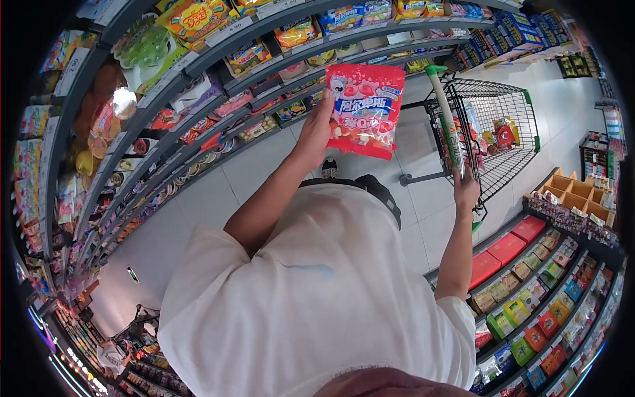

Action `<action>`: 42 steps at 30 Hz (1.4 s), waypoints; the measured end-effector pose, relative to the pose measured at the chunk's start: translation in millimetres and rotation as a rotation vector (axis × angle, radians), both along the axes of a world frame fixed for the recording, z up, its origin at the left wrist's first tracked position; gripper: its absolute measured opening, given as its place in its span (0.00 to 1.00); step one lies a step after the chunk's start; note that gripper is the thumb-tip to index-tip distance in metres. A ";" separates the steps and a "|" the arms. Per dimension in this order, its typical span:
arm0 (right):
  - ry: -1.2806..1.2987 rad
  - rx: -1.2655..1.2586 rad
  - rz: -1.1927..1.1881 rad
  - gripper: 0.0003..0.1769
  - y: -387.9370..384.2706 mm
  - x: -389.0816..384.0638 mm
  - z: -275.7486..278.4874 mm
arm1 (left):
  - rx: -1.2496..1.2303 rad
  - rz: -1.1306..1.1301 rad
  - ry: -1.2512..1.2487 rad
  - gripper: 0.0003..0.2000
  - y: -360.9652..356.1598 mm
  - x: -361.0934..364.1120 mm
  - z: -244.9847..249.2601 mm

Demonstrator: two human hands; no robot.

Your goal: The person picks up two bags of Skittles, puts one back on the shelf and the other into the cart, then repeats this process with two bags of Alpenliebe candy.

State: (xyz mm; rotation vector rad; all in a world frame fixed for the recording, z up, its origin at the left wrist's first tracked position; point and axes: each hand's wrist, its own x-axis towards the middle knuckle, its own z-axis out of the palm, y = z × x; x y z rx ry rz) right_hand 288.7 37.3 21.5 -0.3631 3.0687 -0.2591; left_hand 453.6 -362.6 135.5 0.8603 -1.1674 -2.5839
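Note:
My left hand [315, 131] grips a red candy bag [365, 122] by its left edge, thumb on the front. The bag is upright, its printed front with blue and white lettering facing me. My right hand [466, 188] is closed around the near end of the shopping cart handle [444, 109], a pale bar with green ends. Beyond the handle stands the black wire shopping cart [493, 99], with several colourful packages [499, 137] inside.
Shelves [218, 43] full of bagged sweets curve along the left and top. Boxed goods [522, 311] fill shelves at the lower right, beside red boxes [485, 268]. A wooden divided bin [575, 192] stands at the right. Pale tiles [254, 169] cover the floor.

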 end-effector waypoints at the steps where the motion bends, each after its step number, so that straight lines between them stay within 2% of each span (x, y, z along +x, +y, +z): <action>1: -0.003 0.002 0.000 0.27 -1.8 3.9 1.7 | -0.012 0.048 -0.019 0.31 2.6 -1.4 -12.0; 4: 0.003 -0.014 0.016 0.27 -8.5 18.3 4.4 | 0.021 -0.042 -0.040 0.29 11.0 3.9 -9.7; 5: 0.010 -0.021 0.017 0.26 -8.7 24.4 4.7 | 0.042 -0.008 -0.014 0.25 20.0 3.9 -5.2; 8: 0.008 -0.071 0.049 0.24 -5.5 40.3 -0.1 | -0.025 -0.168 -0.022 0.21 39.2 15.9 -3.2; 10: 0.009 -0.149 0.069 0.23 -1.9 51.5 0.6 | 0.014 -0.151 0.009 0.19 54.4 15.6 -6.9; 12: -0.012 -0.121 0.065 0.23 -3.2 62.9 0.7 | 0.029 -0.175 0.012 0.18 64.7 18.4 -9.8; 14: -0.068 -0.053 0.048 0.24 -7.2 75.3 8.4 | 0.016 -0.144 0.044 0.19 77.6 18.0 -9.8; 21: -0.051 -0.133 0.108 0.19 -12.1 114.3 16.3 | 0.000 -0.101 0.045 0.20 115.0 30.4 -0.6; 29: -0.124 -0.206 0.148 0.17 -13.7 147.4 20.7 | -0.014 -0.053 -0.084 0.19 128.5 73.1 -6.6; 32: -0.210 -0.226 0.117 0.22 -12.2 155.2 22.1 | -0.035 -0.049 -0.118 0.19 136.1 85.8 -7.0; 35: -0.102 -0.252 0.185 0.18 -9.3 163.0 16.6 | -0.021 -0.054 -0.124 0.20 145.8 94.1 -8.4; 42: -0.116 -0.227 0.219 0.22 -2.7 168.7 12.2 | -0.041 -0.056 -0.137 0.20 164.8 102.4 0.8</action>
